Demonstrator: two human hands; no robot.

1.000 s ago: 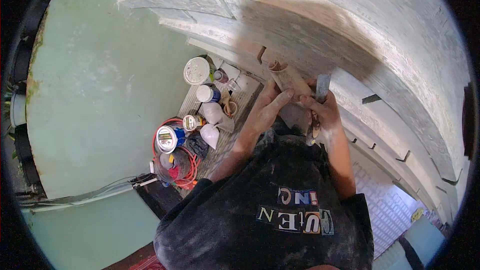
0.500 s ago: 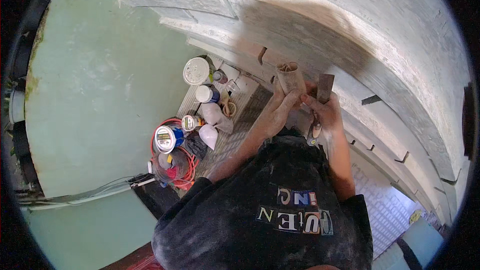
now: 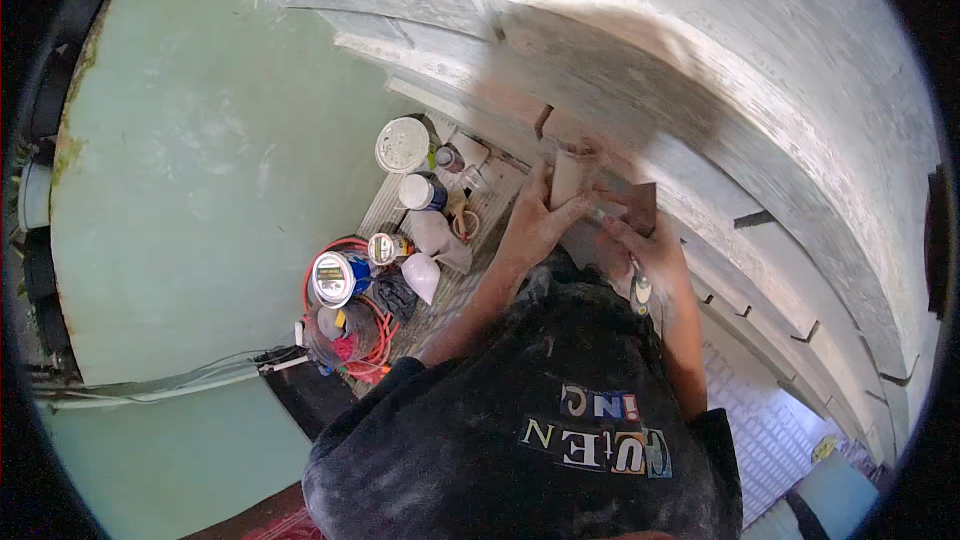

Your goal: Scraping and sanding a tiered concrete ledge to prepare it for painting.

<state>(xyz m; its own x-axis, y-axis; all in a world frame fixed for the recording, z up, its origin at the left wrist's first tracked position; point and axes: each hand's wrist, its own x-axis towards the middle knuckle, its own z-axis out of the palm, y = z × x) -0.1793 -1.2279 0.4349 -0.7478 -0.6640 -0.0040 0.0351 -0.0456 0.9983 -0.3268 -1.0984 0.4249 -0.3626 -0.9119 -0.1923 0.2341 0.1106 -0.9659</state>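
Note:
My left hand is closed round a dusty, pale tan cylinder, which stands roughly upright and is smeared by motion at its top. Close beside it, my right hand grips a putty knife. The knife's flat, dark blade sticks up above the fingers, while the handle end shows below them. Both hands are in front of my dark, dust-covered shirt and under the pale stepped plasterwork. What lies between the two hands is blurred and cannot be made out.
To the left on ridged boards stand a white-lidded bucket, smaller tubs, a blue-and-white pail, plastic bags and a coiled orange hose. A pale green wall rises beyond. Curved, stepped plaster ledges overhang my hands.
Both hands have come slightly lower, with the cylinder and putty knife still in them. The blade now appears wider and nearer the cylinder. The view has shifted a little.

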